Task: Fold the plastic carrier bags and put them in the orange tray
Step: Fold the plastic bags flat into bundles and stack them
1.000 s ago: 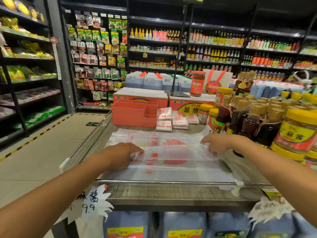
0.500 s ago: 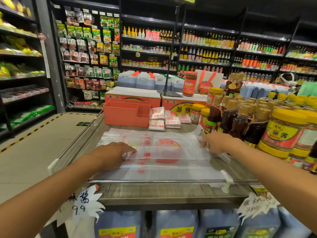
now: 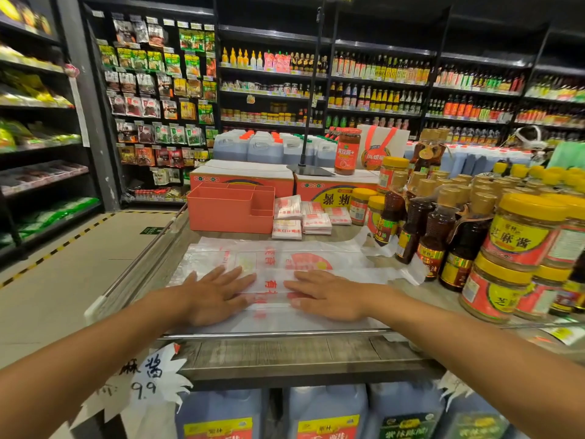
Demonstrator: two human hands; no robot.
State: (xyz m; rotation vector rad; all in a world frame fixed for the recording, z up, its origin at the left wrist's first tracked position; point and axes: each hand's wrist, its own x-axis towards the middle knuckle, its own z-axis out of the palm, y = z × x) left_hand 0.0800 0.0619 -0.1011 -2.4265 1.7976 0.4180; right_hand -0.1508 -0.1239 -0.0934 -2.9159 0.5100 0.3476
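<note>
Under both hands (image 3: 218, 294) (image 3: 327, 296), carrier bag (image 3: 345, 264)

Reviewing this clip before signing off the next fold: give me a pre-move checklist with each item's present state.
1. The left hand and right hand flat on the clear red-printed plastic carrier bag: ok.
2. Bag lying flat on the wooden counter: ok.
3. Bag's right end clear of the brown sauce bottles: not ok, it lies against them.
4. Top of the orange plastic divided tray unobstructed: ok.
5. Small folded white bags stowed in tray: not ok, they lie beside it.
</note>
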